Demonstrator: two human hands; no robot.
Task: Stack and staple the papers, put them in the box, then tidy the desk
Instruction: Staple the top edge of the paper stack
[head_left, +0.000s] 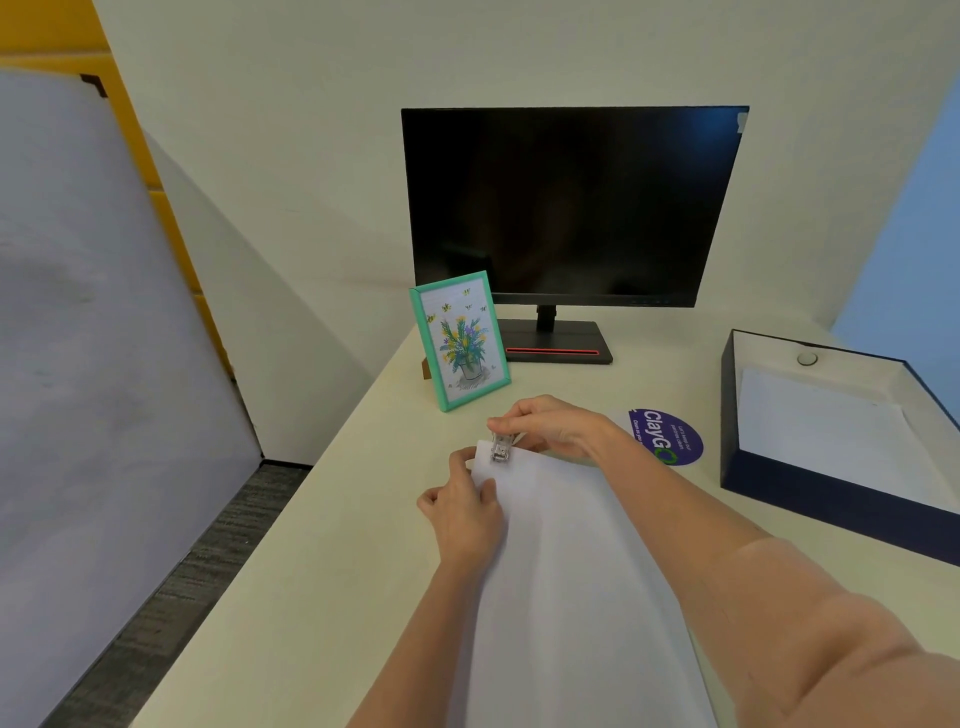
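Desk (332, 545): right hand (558, 426) clamps stapler (501, 448) on papers (566, 571); left hand (465, 512) pinches corner; box (810, 499) right

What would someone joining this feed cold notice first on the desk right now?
Probably the two hands at centre: the right hand holds a small metal stapler over the top corner of the white papers, which the left hand steadies. Behind stand a dark monitor and a green-framed flower picture; an open dark-blue box sits far right.
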